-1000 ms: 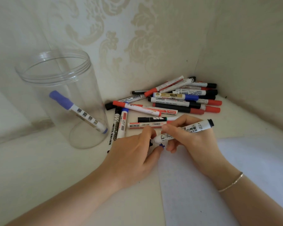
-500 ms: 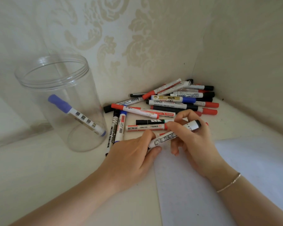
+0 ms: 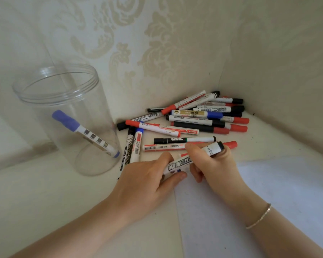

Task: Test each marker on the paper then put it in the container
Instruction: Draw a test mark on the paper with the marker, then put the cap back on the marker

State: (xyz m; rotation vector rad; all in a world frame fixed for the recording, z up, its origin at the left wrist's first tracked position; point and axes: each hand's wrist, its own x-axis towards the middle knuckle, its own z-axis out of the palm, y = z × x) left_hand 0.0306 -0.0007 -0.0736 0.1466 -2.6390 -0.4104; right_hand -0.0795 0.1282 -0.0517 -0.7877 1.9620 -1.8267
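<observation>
white marker [image 3: 194,157] with black print, black end, gripped by right hand [image 3: 213,164] and left hand [image 3: 149,183] over paper [image 3: 268,202].

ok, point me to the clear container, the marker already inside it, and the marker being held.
clear container [image 3: 35,94]: head view, on the left part of its rim.
purple-capped marker [image 3: 93,136]: head view, on its white barrel inside the container.
held marker [image 3: 181,162]: head view, on the printed barrel between the two hands.
</observation>
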